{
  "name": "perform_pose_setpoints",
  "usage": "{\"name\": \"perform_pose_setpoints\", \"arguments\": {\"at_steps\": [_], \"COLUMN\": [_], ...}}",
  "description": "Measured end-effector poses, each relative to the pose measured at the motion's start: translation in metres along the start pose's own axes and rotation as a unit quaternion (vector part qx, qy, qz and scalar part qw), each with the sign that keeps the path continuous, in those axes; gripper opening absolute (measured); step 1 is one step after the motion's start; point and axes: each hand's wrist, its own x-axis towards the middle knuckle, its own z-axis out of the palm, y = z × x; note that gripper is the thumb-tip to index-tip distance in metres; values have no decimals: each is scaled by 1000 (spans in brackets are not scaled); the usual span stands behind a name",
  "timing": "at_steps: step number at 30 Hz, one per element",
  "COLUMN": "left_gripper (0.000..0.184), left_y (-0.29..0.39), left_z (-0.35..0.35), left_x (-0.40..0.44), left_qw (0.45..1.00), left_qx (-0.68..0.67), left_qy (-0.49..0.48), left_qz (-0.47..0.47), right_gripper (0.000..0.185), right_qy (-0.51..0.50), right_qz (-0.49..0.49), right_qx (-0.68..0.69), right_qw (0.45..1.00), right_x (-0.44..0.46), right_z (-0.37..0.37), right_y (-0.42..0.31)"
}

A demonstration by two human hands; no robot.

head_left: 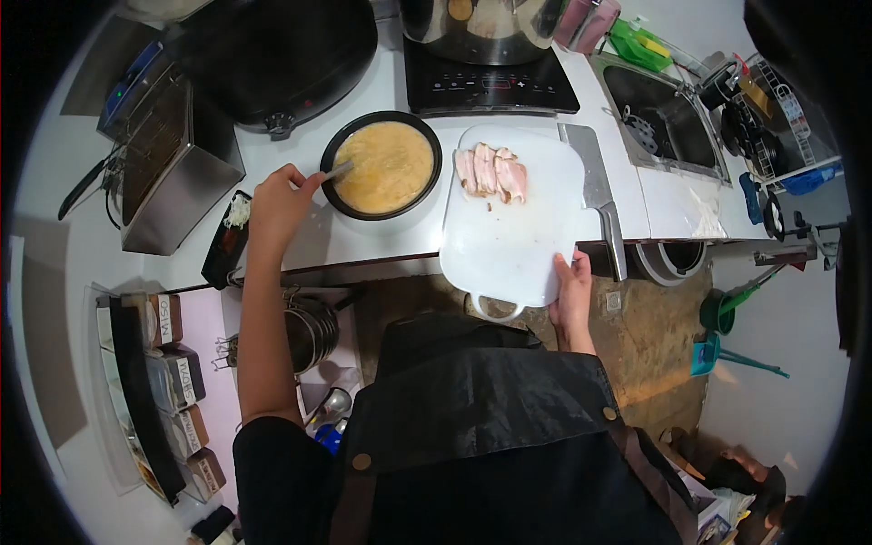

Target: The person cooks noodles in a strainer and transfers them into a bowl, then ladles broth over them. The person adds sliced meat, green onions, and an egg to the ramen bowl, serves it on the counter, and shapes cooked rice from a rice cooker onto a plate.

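Two hands are at work over the white desk (386, 84). The left hand (292, 188) pinches the end of a metal utensil (341, 170) between thumb and fingers; its other end is in the yellowish liquid (386, 168) that fills a round black bowl (436, 179). The right hand (572, 289) grips the near right edge of a white cutting board (513, 252), thumb on top. That board lies to the right of the bowl, its looped handle and near part reaching past the desk's front edge. Several slices of meat (490, 174) lie side by side on its far left part. Just right of the board is a broad knife (592, 173), its handle extending past the front edge. Behind the board sits a black cooktop (490, 91) bearing a shiny metal pot (486, 36), with a sink (658, 113) farther right.
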Motion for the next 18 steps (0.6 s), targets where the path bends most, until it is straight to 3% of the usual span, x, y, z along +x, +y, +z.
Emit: {"name": "perform_pose_setpoints", "arguments": {"at_steps": [5,10,16,18], "left_gripper": [39,34,29,28], "left_y": [8,22,43,44], "left_z": [14,23,15,22], "left_x": [10,6,-29,-32], "left_qw": [990,983,990,988], "left_qx": [-113,-149,56,94], "left_qy": [-78,-102,-6,13], "left_qz": [-27,24,127,124], "right_gripper": [14,32,36,37], "right_qy": [8,27,44,43], "right_qz": [-29,-77,-167,-198], "right_qx": [-156,-251,-309,-326], "right_qw": [987,965,935,923], "right_x": [7,-4,-11,-13], "right_z": [-3,9,8,10], "right_y": [19,-3,-16,-23]}}
